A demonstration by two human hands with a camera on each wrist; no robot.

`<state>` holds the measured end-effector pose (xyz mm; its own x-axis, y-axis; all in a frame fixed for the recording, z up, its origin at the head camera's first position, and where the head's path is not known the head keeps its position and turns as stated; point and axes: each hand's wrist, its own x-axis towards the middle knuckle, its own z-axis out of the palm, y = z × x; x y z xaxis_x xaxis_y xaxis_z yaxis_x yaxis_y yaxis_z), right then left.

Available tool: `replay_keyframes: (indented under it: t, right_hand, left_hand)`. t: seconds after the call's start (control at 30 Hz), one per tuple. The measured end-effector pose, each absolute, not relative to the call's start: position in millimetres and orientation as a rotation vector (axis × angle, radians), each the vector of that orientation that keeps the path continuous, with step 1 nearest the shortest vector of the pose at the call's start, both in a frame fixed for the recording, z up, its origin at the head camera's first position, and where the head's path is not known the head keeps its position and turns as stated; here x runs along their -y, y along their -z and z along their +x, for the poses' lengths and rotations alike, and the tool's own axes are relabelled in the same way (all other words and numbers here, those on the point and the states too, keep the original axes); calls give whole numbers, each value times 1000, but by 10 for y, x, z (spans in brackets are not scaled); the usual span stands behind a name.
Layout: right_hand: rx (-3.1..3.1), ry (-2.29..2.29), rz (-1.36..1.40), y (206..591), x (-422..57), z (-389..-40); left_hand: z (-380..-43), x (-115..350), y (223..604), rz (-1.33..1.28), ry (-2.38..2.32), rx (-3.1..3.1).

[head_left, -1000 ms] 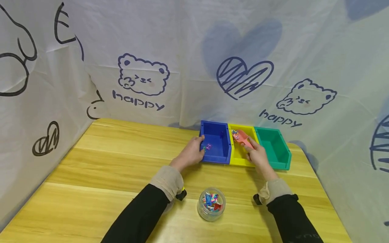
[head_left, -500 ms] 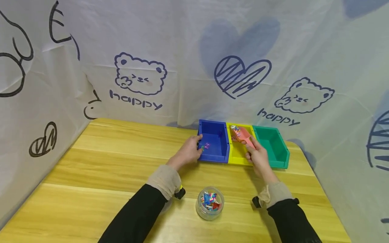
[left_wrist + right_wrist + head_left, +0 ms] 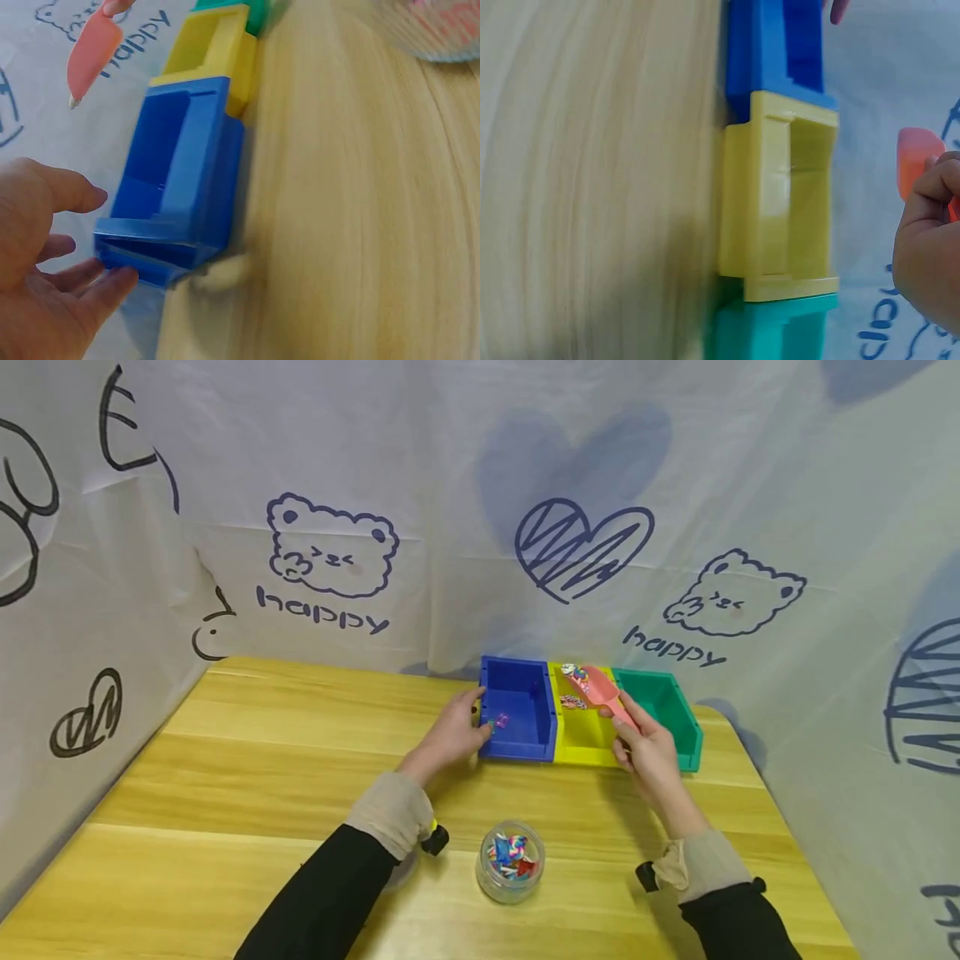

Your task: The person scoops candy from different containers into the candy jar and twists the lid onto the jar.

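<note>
My right hand (image 3: 651, 752) grips the handle of a pink scoop (image 3: 598, 687), held above the yellow bin (image 3: 585, 752). Small multicoloured candy-like pieces (image 3: 575, 673) lie at the scoop's tip. More striped pieces (image 3: 573, 702) rest inside the yellow bin. My left hand (image 3: 447, 735) is at the left side of the blue bin (image 3: 517, 750). In the left wrist view its fingertips (image 3: 120, 283) touch or nearly touch the bin's end, with the thumb side apart from the wall. Small purple and green clear pieces (image 3: 501, 721) lie in the blue bin.
A green bin (image 3: 692, 752) adjoins the yellow one on the right. Nearer stands a clear jar (image 3: 510, 889) with colourful wrapped candies. Another clear round object (image 3: 402, 872) is partly hidden by my left forearm. A printed cloth (image 3: 450, 593) hangs behind the wooden table (image 3: 225, 760).
The scoop has risen out of the yellow bin with pieces on it. My left fingers have drawn back slightly from the blue bin's rim. The head view has shifted a little.
</note>
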<state>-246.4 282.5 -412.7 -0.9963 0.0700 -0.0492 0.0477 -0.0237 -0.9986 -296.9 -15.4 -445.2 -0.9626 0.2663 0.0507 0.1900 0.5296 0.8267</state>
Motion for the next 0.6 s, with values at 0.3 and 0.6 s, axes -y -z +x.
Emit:
replay_keyframes:
  t: [0.3, 0.6]
  right_hand:
    - [2255, -2148, 83, 3940, -2818, -2065]
    - [2375, -2080, 224, 3848, -2822, -1670]
  left_hand:
    - [-2670, 339, 4309, 521, -1694, -2599]
    - [-2276, 503, 4237, 731, -1842, -2476]
